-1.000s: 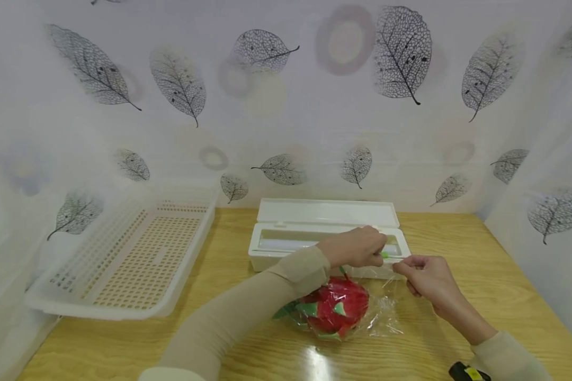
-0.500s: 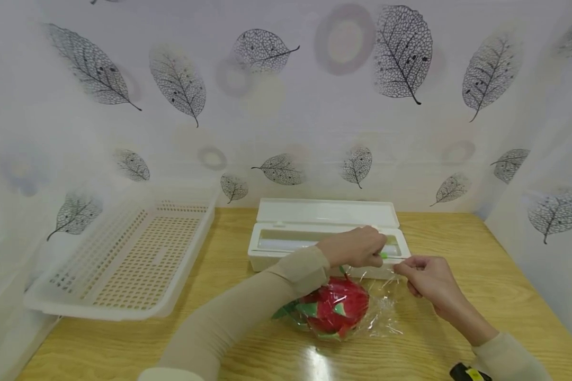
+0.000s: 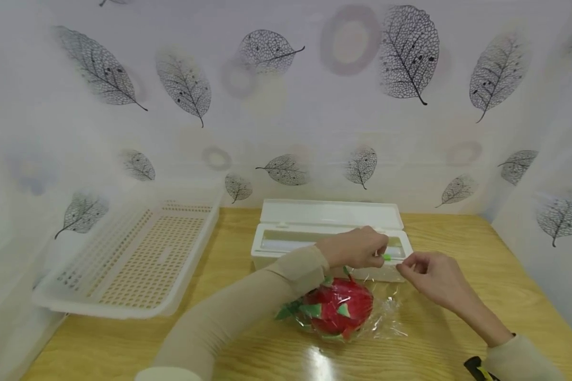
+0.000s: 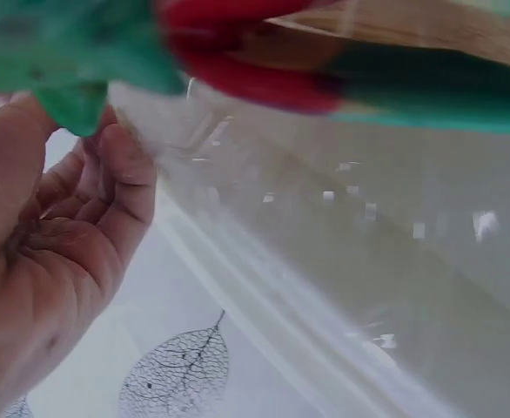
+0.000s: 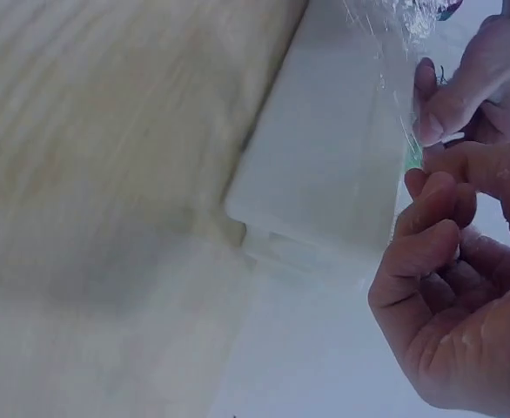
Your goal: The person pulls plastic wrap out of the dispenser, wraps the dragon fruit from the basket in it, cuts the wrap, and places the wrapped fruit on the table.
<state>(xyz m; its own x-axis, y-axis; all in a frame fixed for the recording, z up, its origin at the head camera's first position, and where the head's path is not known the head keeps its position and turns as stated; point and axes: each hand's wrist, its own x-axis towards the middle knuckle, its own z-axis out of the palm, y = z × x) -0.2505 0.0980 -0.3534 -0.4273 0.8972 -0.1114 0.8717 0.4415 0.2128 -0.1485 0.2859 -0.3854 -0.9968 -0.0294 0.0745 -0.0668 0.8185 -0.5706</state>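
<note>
A white cling film box (image 3: pixel 276 263) stands on the table with its lid tipped back and a roll of film (image 3: pixel 281 244) inside. My left hand (image 3: pixel 355 247) reaches across its front, fingers curled at the small green slider (image 3: pixel 387 257) on the cutter rail. At the box's right front corner, my right hand (image 3: pixel 436 278) pinches the edge of the clear cling film (image 3: pixel 388 312) between thumb and forefinger. A red dragon fruit (image 3: pixel 345 304) with green scales lies under film below my left wrist. In the right wrist view both hands' fingertips are close together near the slider.
A white perforated plastic basket (image 3: pixel 171 296) stands at the left on the wooden table (image 3: pixel 248 349). A leaf-patterned sheet (image 3: pixel 286 116) hangs behind and along the sides. A black and yellow object (image 3: pixel 479 369) sits by the right sleeve.
The head view has turned slightly left, so the scene sits a little further right. My right hand has shifted slightly right; my left hand stays at the slider.
</note>
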